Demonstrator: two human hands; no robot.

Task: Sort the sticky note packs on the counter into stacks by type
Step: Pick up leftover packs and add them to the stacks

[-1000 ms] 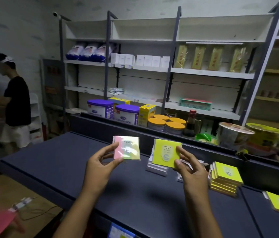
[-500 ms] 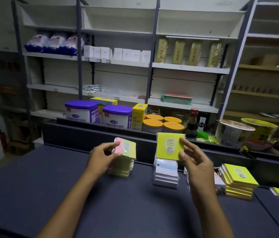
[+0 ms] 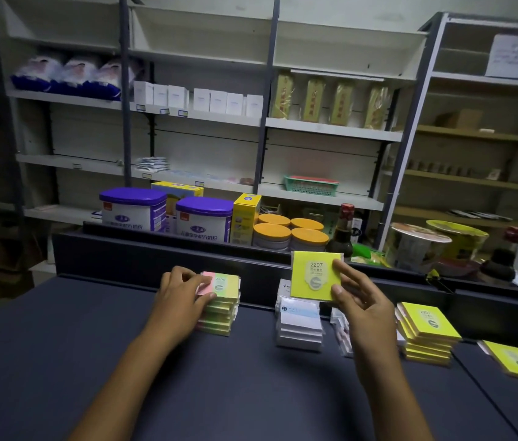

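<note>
Left hand [image 3: 181, 296] pressing a pink-and-green pack [image 3: 219, 283] onto the matching multicolour stack [image 3: 219, 308], thumb and fingers curled on its edge. Right hand [image 3: 361, 302] pinching yellow 2207 pack [image 3: 315, 275], label up, probably destined for the yellow stack [image 3: 426, 334].

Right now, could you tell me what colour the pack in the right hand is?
Yellow-green, with a pale label reading 2207: the pack in the right hand, head view.

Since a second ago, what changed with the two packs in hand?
The left hand brought the multicolour pack down from mid-air onto the multicolour stack, fingers still on it. The right hand still holds the yellow 2207 pack up. Other stacks unchanged.
</note>
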